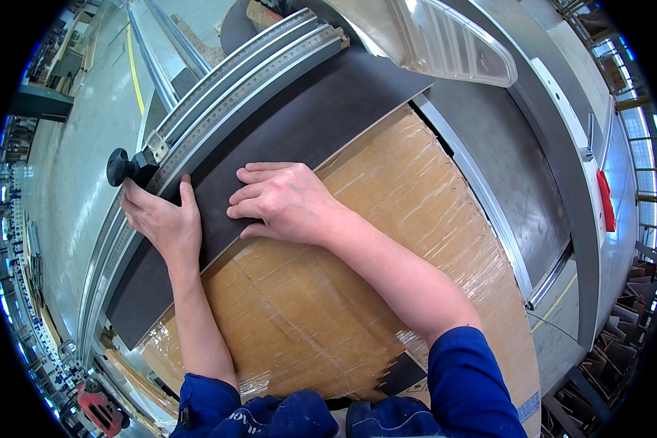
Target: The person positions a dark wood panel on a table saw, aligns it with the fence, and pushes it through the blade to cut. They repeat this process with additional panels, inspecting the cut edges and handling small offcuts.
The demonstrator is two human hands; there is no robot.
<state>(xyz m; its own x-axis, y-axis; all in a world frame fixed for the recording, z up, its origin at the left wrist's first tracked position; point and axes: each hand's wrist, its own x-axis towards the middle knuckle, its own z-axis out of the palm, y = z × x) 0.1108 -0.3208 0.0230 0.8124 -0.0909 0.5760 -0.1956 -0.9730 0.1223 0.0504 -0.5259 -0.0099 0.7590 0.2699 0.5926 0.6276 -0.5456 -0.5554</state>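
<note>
A long dark board (285,120) lies along a metal fence rail (233,98) that carries a measuring scale. Just below the black knob (121,167) of a stop on that rail, my left hand (166,223) straddles the rail. Its fingers are over the outer side, close to the knob, and its thumb is on the side toward the board. To the right of it, my right hand (281,202) rests on the dark board near its closer edge, fingers loosely extended and slightly bent. Under my forearms is a large sheet of brown cardboard (299,306) with shiny wrap on it.
A clear plastic saw guard (452,44) hangs over the far end of the board. Right of the cardboard runs a grey machine table (515,175) with a metal edge strip. A red handle-like piece (606,201) is farther right. A red machine (98,409) stands lower left.
</note>
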